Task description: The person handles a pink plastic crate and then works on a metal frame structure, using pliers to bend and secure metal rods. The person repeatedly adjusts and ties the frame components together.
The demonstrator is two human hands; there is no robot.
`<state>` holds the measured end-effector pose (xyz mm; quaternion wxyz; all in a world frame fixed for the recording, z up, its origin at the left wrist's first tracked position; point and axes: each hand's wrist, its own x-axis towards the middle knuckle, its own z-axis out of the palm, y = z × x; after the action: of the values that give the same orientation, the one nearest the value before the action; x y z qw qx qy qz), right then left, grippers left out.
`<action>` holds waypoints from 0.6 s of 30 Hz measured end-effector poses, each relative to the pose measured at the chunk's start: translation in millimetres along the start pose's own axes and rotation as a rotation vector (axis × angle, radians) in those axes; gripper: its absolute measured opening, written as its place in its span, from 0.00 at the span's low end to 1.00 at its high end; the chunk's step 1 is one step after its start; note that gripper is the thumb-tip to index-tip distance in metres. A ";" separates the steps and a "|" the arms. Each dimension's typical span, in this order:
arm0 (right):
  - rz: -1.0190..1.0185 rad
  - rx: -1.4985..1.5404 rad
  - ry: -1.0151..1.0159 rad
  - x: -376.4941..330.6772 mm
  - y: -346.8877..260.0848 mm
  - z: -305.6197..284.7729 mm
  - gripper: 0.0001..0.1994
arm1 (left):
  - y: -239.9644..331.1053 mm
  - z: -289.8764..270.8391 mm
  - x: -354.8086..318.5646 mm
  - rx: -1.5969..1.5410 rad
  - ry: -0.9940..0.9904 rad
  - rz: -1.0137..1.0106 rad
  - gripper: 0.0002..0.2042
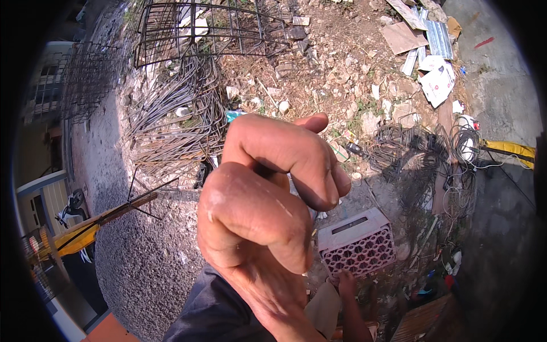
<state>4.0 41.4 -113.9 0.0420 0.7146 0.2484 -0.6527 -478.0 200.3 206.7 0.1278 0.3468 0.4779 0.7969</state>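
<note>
My left hand (262,188) fills the middle of the view, very close, raised on a bent wrist. Its fingers are curled inward to the right, with one fingertip sticking out behind the others, and I see nothing held in them. Lower down and farther off, my right hand (345,279) hangs at the lower edge of a pale pink plastic crate (359,251) with a honeycomb-patterned side and a slot in its top. It overlaps the crate in the picture. Its fingers are too small and dark to tell whether they touch or grip it.
Bent steel rebar (182,114) lies heaped at the left, below a rebar cage (211,34). A gravel pile (142,268) lies at lower left. Tangled wire (410,148) is at the right, near a yellow-wrapped beam (510,151). Scrap sheets (439,40) lie at upper right.
</note>
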 end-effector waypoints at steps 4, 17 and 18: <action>0.173 -0.043 -0.011 -4.6 65.8 -35.0 0.09 | -16.4 13.1 -5.8 -0.187 -0.040 -0.113 0.26; -0.462 0.255 -0.127 -23.0 -48.9 58.5 0.16 | -45.9 63.0 -183.1 -0.153 -0.844 -1.089 0.19; -0.541 0.295 -0.149 -15.5 -32.0 58.1 0.17 | -32.7 67.8 -185.5 -0.329 -1.007 -1.063 0.17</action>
<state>-62.5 42.4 -99.1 -0.2192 0.5712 0.3284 -0.7196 -301.6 163.4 119.6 0.7489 0.3683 0.3395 0.4339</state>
